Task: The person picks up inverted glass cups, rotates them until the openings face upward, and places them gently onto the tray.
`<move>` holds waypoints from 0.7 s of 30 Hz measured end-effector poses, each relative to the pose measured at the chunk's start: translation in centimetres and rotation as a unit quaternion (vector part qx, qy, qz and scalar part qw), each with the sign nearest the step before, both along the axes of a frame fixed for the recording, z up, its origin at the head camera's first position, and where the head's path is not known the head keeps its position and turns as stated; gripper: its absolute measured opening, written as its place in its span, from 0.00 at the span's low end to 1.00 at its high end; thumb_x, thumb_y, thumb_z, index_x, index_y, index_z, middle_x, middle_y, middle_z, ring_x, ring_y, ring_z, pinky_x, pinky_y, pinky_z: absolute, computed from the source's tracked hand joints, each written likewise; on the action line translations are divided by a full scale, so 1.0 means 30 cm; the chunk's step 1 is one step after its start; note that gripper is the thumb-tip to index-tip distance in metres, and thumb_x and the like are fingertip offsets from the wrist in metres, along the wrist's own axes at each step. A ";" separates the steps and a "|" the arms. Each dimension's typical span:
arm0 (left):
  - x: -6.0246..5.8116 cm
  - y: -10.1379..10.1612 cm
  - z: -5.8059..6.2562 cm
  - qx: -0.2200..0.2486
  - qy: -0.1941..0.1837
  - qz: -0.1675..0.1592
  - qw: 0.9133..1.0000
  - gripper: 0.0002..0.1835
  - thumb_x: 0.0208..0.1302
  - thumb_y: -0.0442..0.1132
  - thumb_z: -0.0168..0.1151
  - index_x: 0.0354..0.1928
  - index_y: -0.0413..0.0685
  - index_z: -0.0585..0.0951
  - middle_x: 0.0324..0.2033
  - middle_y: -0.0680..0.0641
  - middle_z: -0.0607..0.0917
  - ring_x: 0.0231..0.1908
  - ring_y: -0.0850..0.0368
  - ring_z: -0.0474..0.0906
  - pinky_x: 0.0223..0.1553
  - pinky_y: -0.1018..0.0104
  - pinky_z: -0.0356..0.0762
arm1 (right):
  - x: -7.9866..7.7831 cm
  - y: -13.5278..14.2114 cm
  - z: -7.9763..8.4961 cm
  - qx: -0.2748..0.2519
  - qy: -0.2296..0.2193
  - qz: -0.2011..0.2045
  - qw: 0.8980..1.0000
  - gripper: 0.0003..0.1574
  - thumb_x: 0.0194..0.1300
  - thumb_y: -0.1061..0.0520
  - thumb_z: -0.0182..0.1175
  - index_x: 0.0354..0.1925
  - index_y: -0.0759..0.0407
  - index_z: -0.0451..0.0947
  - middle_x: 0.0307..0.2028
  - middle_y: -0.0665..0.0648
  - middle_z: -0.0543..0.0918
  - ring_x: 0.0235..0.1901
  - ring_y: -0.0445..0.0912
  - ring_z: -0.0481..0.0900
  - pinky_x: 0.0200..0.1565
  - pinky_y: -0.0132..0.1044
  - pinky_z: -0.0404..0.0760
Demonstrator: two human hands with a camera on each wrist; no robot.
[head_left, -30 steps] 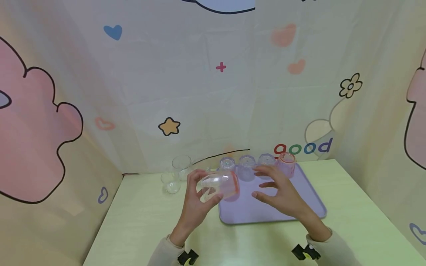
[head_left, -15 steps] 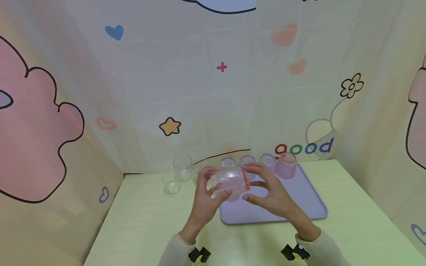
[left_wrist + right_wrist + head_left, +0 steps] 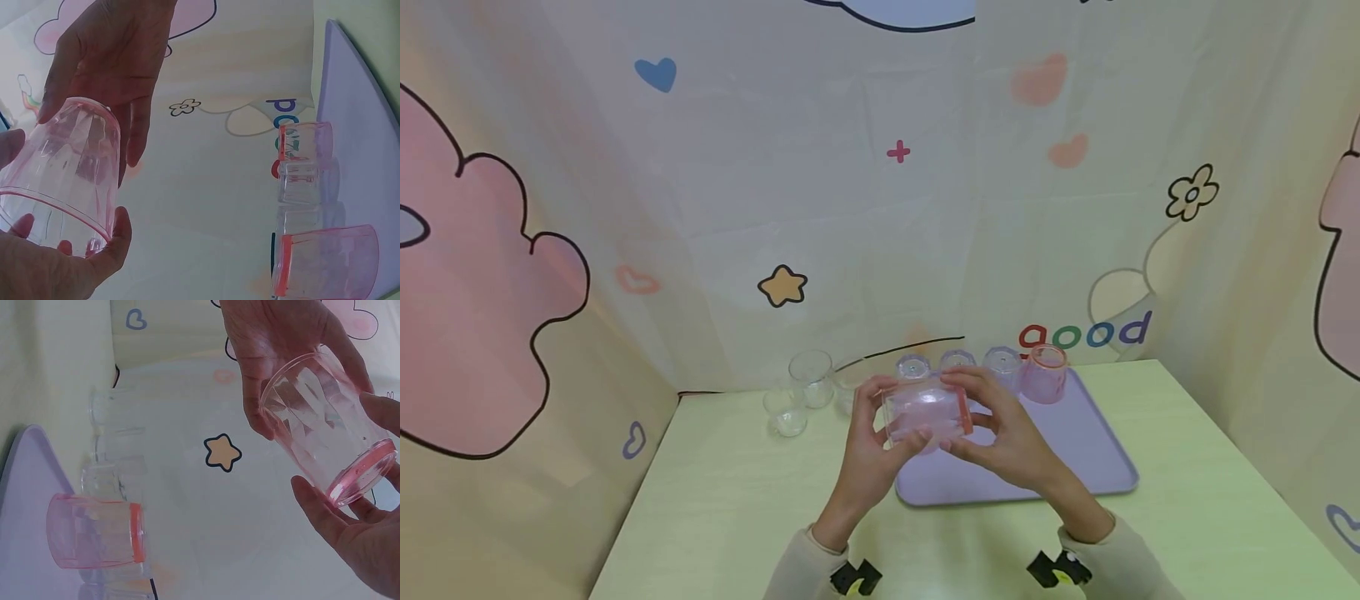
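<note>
Since a second ago, the right hand has come in to the base of the cup, and the left hand has carried the cup a little toward the person's right. Earlier only the left hand touched it; now both hands do. For the work in hand, that looks like a change from a one-handed carry to a steadier, shared hold.

The left hand curls its fingers and thumb round the wall toward the rim; the right hand pinches the base end, fingers above and thumb below.

As held, the cup lies on its side in the air, over the near-left part of the tray. Its long axis runs across the person's front, close to level. The open mouth points left, the thick red base right.

Below it on the tray stands another pink cup, upside down. Along the tray's back edge are three clear cups and one more pink cup, also upturned. To the tray's left, clear glasses stand upright on the worktop.
</note>
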State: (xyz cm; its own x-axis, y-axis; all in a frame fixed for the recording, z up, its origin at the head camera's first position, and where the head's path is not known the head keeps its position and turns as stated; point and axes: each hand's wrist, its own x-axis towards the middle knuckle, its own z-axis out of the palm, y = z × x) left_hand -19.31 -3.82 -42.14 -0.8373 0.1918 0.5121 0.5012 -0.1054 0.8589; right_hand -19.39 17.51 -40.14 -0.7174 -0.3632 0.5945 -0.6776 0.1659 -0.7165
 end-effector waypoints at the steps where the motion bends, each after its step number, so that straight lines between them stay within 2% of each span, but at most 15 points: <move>1: 0.001 0.001 -0.002 0.000 -0.001 0.000 1.000 0.36 0.63 0.41 0.72 0.68 0.49 0.64 0.68 0.42 0.65 0.70 0.45 0.62 0.61 0.43 0.75 | -0.001 -0.002 -0.002 -0.002 -0.003 0.001 1.000 0.44 0.56 0.70 0.74 0.69 0.59 0.71 0.66 0.58 0.71 0.58 0.54 0.76 0.52 0.44 0.84; 7: 0.001 0.001 -0.010 0.003 -0.004 0.001 1.000 0.37 0.63 0.42 0.73 0.69 0.49 0.64 0.67 0.48 0.65 0.70 0.45 0.62 0.61 0.44 0.76 | -0.002 -0.012 -0.013 -0.015 -0.019 0.006 1.000 0.43 0.57 0.70 0.74 0.68 0.59 0.70 0.66 0.59 0.71 0.59 0.57 0.76 0.52 0.45 0.84; 15: 0.000 -0.008 -0.016 0.000 -0.004 -0.009 1.000 0.40 0.64 0.44 0.73 0.71 0.45 0.60 0.69 0.44 0.64 0.69 0.45 0.64 0.57 0.52 0.80 | -0.008 -0.022 -0.018 -0.033 -0.009 0.024 0.999 0.40 0.57 0.72 0.72 0.66 0.62 0.71 0.65 0.66 0.70 0.61 0.48 0.75 0.55 0.40 0.81; 18: 0.001 -0.012 -0.017 0.002 -0.002 -0.017 1.000 0.42 0.65 0.44 0.72 0.72 0.42 0.59 0.70 0.42 0.64 0.69 0.44 0.64 0.57 0.53 0.81 | -0.008 -0.026 -0.017 -0.040 -0.008 0.032 0.999 0.40 0.57 0.72 0.72 0.66 0.63 0.71 0.65 0.68 0.69 0.61 0.47 0.74 0.56 0.39 0.81; 21: 0.001 -0.016 -0.020 -0.001 -0.005 -0.018 1.000 0.41 0.65 0.44 0.72 0.73 0.44 0.59 0.70 0.42 0.64 0.69 0.44 0.63 0.59 0.52 0.79 | -0.009 -0.029 -0.016 -0.046 -0.004 0.037 0.998 0.40 0.56 0.74 0.72 0.65 0.64 0.71 0.65 0.67 0.69 0.61 0.47 0.74 0.55 0.39 0.82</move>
State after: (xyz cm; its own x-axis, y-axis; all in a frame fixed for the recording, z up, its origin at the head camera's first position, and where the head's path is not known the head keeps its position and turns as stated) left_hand -19.27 -4.30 -42.74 -0.8351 0.2229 0.5029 0.4880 -0.1219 0.8643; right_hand -19.64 16.65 -40.62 -0.6956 -0.3595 0.6220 -0.6797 0.0489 -0.7318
